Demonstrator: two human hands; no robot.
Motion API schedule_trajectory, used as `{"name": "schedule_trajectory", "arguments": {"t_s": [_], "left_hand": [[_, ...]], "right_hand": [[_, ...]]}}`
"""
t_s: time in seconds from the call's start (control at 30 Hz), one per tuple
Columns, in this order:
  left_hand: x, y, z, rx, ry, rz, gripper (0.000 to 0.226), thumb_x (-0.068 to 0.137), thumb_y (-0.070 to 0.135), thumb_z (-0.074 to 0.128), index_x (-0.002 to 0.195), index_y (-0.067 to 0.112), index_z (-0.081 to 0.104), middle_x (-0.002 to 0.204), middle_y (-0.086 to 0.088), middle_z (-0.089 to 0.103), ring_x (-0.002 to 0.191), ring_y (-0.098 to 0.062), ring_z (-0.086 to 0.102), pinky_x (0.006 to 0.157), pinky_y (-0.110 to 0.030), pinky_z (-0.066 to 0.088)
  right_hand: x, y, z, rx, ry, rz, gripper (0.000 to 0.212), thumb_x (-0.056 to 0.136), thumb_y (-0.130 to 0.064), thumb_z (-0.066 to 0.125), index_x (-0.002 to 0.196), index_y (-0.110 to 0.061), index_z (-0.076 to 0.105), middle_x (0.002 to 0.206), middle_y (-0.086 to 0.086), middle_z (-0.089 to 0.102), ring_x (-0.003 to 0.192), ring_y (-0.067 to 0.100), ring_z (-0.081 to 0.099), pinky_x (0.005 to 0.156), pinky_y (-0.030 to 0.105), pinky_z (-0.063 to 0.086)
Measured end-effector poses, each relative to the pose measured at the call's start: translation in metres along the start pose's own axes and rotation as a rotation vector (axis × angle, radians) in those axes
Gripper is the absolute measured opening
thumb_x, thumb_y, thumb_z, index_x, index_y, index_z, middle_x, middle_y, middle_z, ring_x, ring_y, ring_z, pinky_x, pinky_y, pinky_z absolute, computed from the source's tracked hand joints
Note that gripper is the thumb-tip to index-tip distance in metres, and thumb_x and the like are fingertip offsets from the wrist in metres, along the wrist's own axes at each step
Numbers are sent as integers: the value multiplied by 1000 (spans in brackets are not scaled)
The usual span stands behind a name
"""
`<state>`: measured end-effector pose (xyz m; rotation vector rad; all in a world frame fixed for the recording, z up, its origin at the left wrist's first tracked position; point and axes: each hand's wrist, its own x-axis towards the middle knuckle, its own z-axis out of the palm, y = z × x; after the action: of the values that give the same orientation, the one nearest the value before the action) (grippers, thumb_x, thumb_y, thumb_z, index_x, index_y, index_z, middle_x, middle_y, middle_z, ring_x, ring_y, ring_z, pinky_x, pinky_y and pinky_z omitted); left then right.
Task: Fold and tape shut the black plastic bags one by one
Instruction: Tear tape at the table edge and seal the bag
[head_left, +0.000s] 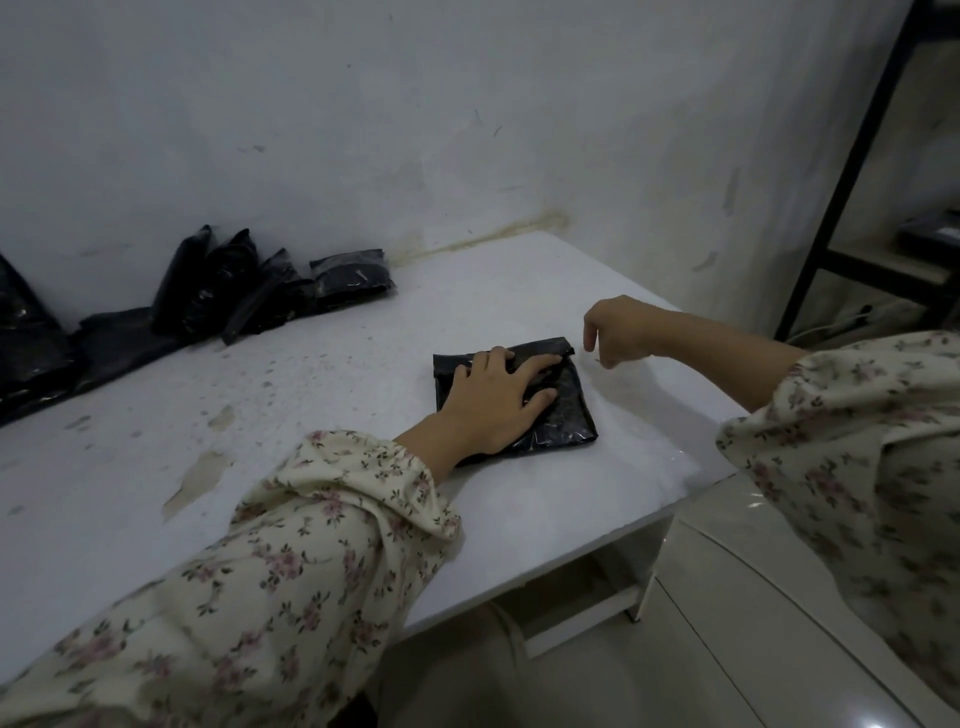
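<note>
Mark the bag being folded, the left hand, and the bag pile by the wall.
bag (569, 415): head view, bare lower right part
left hand (493, 400): head view, back of hand
bag pile (223, 291): head view, upright middle bag

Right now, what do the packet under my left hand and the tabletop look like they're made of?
Packet: thin, glossy black plastic film; it creases and glints. Tabletop: probably white-coated board, matte; chipped patches show tan underneath.
</note>
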<state>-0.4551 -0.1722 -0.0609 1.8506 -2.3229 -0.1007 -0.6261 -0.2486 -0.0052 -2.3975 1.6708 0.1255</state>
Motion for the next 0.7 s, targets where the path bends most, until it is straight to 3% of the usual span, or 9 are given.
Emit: {"name": "schedule_trajectory", "arguments": {"t_s": [0.07,0.27,0.37,0.47,0.57,0.6,0.7], "left_hand": [[0,3,1,12,20,6,54,99,52,33,150,40,19,135,-14,41,128,-29,35,103,-45,29],[-7,15,0,86,-32,9,58,98,55,32,150,30,27,140,-11,35,130,-29,30,105,-45,26],[-14,21,0,42,-34,27,55,99,52,36,148,27,33,149,-6,28,137,-25,23,109,-48,23],[-20,30,-3,-48,-59,40,53,99,45,40,146,21,37,157,2,24,143,-18,17,112,-54,18],[-27,41,-5,-107,-50,13,50,97,43,44,144,23,39,149,-1,40,139,-22,27,108,-56,21],[-30,43,-5,-138,-34,1,50,96,45,46,142,24,40,145,-2,44,136,-24,30,107,-57,23],[-33,46,-3,-209,4,-20,53,91,55,51,136,27,44,137,-1,51,131,-28,37,104,-58,29]], "right_hand": [[-7,-4,-6,-43,-40,-20,32,83,2,64,115,2,65,111,14,63,97,27,59,53,18,35],[-34,-20,-9,-197,-74,-23,31,89,-1,56,120,0,61,121,17,61,95,25,56,55,23,39],[-43,-26,-1,-249,-69,-48,30,91,2,50,118,0,63,117,18,64,103,30,62,69,29,46],[-58,-32,1,-255,-35,-50,23,92,-1,52,111,4,65,99,19,66,74,25,58,54,24,38],[-73,-42,1,-268,23,-45,13,90,2,52,82,5,61,70,14,55,57,19,42,46,23,29],[-76,-45,3,-272,57,-31,22,91,1,50,69,1,52,63,9,45,52,17,37,46,23,27],[-85,-49,7,-274,102,-29,34,93,-2,49,62,-8,37,63,5,38,51,15,35,45,23,28]]}}
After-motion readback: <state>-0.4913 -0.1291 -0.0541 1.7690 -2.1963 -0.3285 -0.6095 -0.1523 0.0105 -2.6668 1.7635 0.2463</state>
